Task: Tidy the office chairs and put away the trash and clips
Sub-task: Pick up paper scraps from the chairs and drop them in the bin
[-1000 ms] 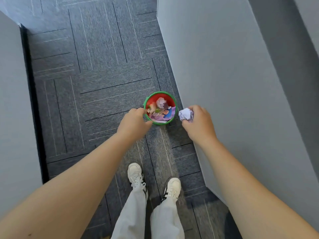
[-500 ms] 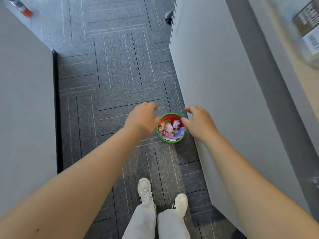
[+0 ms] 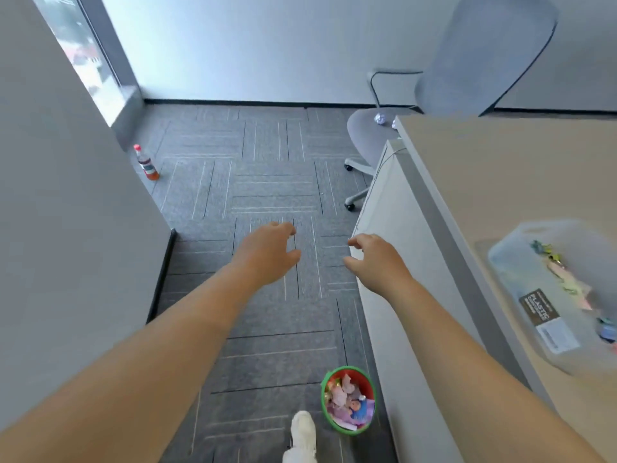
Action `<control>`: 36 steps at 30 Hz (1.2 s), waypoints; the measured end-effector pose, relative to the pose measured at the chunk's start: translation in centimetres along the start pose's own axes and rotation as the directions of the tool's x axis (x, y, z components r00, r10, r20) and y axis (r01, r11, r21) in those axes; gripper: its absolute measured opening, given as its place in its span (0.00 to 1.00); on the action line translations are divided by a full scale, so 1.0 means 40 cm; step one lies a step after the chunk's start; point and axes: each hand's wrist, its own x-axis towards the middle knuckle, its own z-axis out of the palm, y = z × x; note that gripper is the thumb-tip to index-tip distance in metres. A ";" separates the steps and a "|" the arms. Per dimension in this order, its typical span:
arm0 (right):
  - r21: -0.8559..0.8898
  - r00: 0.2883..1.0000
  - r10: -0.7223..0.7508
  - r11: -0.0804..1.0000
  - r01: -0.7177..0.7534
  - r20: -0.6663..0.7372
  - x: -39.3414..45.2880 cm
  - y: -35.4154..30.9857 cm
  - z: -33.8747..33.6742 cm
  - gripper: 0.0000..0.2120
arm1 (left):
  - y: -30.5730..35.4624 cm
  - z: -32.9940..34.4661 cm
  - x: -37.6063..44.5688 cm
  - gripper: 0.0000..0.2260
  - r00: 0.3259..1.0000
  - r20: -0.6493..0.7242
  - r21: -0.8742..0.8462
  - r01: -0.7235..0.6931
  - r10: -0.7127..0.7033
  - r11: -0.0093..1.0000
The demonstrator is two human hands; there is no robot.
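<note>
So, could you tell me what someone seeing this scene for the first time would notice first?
Probably the two bare arms reaching forward over the grey carpet, left hand and right hand both empty with fingers loosely spread. Next, the green-rimmed red bin full of colourful trash on the floor beside the desk. Further off, crumpled paper lies on the grey office chair, and a red-capped bottle stands by the left partition.

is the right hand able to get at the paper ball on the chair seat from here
Probably not yet: the right hand is open and empty, but the paper ball lies well ahead on the chair seat. Open carpet leaves the way free.
</note>
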 end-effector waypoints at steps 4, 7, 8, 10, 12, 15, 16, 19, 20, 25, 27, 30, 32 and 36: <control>0.017 1.000 -0.019 1.000 0.019 -0.025 0.145 -0.056 -0.088 0.21 | -0.005 -0.108 0.138 0.21 0.999 -0.043 0.042 -0.003 0.005 0.999; 0.025 0.998 -0.026 0.999 0.027 -0.053 0.285 -0.080 -0.153 0.20 | 0.001 -0.189 0.273 0.21 0.997 -0.074 0.078 -0.016 0.022 0.997; 0.032 0.998 -0.021 0.999 0.022 -0.058 0.332 -0.086 -0.175 0.20 | 0.004 -0.217 0.319 0.21 0.996 -0.079 0.089 -0.020 0.028 0.996; 0.047 0.998 0.002 0.999 0.001 -0.069 0.419 -0.099 -0.222 0.19 | 0.011 -0.273 0.410 0.21 0.995 -0.089 0.107 -0.028 0.038 0.994; 0.055 0.996 0.030 0.998 -0.025 -0.088 0.497 -0.111 -0.267 0.20 | 0.018 -0.327 0.496 0.21 0.994 -0.095 0.117 -0.050 0.061 0.992; 0.045 0.991 0.063 0.997 -0.058 -0.114 0.607 -0.122 -0.319 0.20 | 0.021 -0.385 0.617 0.21 0.991 -0.099 0.112 -0.082 0.093 0.990; 0.045 0.989 0.074 0.997 -0.069 -0.125 0.645 -0.124 -0.332 0.20 | 0.018 -0.400 0.659 0.21 0.990 -0.097 0.113 -0.094 0.105 0.989; 0.050 0.982 0.117 0.993 -0.111 -0.148 0.762 -0.127 -0.360 0.20 | -0.002 -0.434 0.798 0.21 0.987 -0.073 0.129 -0.133 0.143 0.983; 0.051 0.978 0.138 0.990 -0.132 -0.153 0.803 -0.127 -0.366 0.20 | -0.010 -0.444 0.849 0.21 0.986 -0.060 0.137 -0.146 0.155 0.980; 0.097 0.942 0.269 0.962 -0.254 -0.200 1.021 -0.138 -0.386 0.19 | -0.061 -0.509 1.132 0.22 0.972 0.003 0.162 -0.233 0.235 0.959; 0.121 0.927 0.317 0.947 -0.298 -0.201 1.106 -0.151 -0.394 0.20 | -0.079 -0.540 1.235 0.21 0.965 0.044 0.166 -0.263 0.259 0.950; 0.156 0.903 0.375 0.924 -0.348 -0.210 1.220 -0.165 -0.413 0.20 | -0.092 -0.578 1.372 0.21 0.954 0.095 0.189 -0.298 0.285 0.936; 0.175 0.888 0.406 0.911 -0.374 -0.218 1.289 -0.164 -0.427 0.20 | -0.088 -0.592 1.459 0.21 0.944 0.128 0.199 -0.324 0.303 0.925; 0.205 0.863 0.460 0.883 -0.422 -0.209 1.417 -0.125 -0.451 0.20 | -0.055 -0.580 1.627 0.20 0.918 0.192 0.210 -0.384 0.347 0.899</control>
